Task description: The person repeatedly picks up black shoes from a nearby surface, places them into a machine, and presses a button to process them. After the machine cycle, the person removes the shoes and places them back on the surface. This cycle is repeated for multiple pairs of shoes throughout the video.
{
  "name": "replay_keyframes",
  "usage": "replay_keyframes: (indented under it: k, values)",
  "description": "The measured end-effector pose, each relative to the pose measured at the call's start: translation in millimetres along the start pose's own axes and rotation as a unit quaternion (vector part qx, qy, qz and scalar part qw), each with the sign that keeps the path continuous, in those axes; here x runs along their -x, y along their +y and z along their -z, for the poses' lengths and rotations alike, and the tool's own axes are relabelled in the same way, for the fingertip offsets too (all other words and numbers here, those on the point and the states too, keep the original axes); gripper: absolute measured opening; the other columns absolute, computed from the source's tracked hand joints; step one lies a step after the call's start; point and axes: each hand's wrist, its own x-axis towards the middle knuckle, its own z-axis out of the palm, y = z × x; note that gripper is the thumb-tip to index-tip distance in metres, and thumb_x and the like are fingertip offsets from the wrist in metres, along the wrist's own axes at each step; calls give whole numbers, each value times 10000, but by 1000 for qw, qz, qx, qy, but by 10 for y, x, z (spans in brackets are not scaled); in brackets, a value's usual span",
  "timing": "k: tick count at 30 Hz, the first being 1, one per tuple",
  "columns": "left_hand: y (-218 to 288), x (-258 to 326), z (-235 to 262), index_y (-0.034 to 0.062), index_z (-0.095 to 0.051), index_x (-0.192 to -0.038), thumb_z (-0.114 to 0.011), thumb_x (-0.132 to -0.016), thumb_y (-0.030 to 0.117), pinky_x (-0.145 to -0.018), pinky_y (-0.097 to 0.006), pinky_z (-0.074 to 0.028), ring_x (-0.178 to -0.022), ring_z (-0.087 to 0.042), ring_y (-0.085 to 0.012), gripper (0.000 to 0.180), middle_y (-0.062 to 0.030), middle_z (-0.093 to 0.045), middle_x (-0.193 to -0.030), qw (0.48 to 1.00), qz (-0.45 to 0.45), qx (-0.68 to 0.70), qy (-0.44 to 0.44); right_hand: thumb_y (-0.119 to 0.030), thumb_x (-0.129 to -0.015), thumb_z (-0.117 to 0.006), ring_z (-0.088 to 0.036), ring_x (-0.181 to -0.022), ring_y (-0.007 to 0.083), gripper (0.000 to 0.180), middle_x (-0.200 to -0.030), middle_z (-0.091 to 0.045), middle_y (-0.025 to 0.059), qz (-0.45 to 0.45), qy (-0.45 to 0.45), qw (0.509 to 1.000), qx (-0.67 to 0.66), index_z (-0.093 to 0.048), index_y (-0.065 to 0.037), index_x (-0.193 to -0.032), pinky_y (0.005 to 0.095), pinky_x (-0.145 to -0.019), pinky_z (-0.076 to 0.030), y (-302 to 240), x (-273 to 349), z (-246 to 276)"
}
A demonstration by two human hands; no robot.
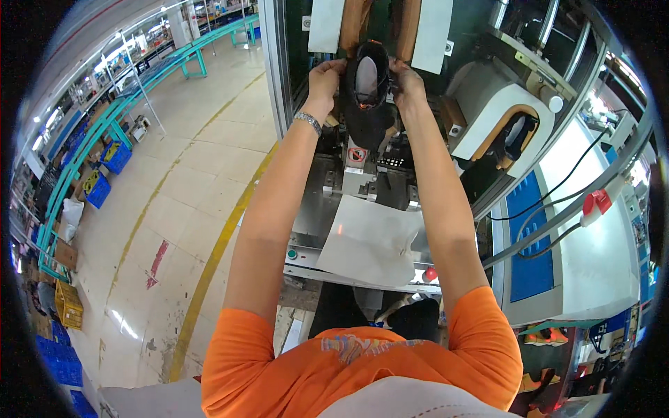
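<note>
One black shoe [366, 103] is held in the upper middle of the view, over the rear of the machine bed [311, 221], with its oval opening turned upward and its toe end pointing toward the front edge. It is gripped by two hands: its left side is pinched in the fingers of the left hand [326, 80], and its right side is clasped by the right hand [408, 80], whose fingertips are partly hidden. One metal-banded wristwatch [308, 122] is worn on the left wrist. Behind the shoe, two brown pads are seen, a left pad [353, 26] and a right pad [408, 29], flanked by two white blocks, one left block [325, 26] and one right block [428, 35]. Below the toe, one label with a red ring [356, 155] is fixed to the machine. One white sheet [369, 244] is laid across the middle of the front edge of the bed, with one small reddish light spot near its left side. Two buttons are set along that front edge: one green button [292, 254] near the left corner and one red button [430, 274] toward the right corner. To the right, one second dark shoe [516, 136] is seated in the brown-lined slot of one white housing [481, 94]. Two blue crates, a farther crate [116, 159] and a nearer crate [97, 191], are placed by the green conveyor frame [102, 130] at far left.
</note>
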Motion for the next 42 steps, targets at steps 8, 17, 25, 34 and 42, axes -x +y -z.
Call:
replay_keyframes:
  k: [8,17,25,34,42]
  values:
    - [261,1509,41,52,-532,-971,-568,-728,13,-834,-391,-368,-972,-496,-269,248,-109,-544,-1014,699,-586,-410,-27,-288,-811,-617,-471,-889,103,389,-1018,-532,36,116,33,991,63,-464,-53,-1080,252,-774,-386,720,1523,633]
    - [381,1188,-25,145,-621,-770,-622,-738,158,-762,-341,-309,-828,-518,-142,34,37,-565,-821,602,-586,-541,32,-334,-864,-494,-572,-979,171,272,-1017,-621,38,-203,-95,916,-333,-571,-120,-1013,338,-879,-449,1262,1259,432]
    - [70,1302,13,161,-616,-757,-590,-714,112,-859,-409,-304,-912,-525,-120,70,48,-547,-838,590,-571,-570,28,-346,-872,-494,-571,-953,189,249,-967,-596,10,-187,-55,954,-229,-517,-153,-1028,369,-843,-454,1479,869,607]
    - [34,1202,152,140,-625,-764,-615,-711,80,-903,-455,-266,-964,-525,-146,81,29,-555,-888,621,-569,-540,10,-342,-865,-509,-604,-772,165,251,-897,-620,29,-152,-38,953,-260,-542,-121,-979,319,-756,-478,1642,917,476]
    - [-15,1243,146,120,-623,-762,-590,-730,85,-912,-460,-250,-977,-523,-160,58,10,-554,-905,641,-552,-533,10,-304,-887,-476,-594,-870,165,249,-984,-608,32,-142,-51,955,-257,-516,-110,-1036,323,-768,-461,1535,944,512]
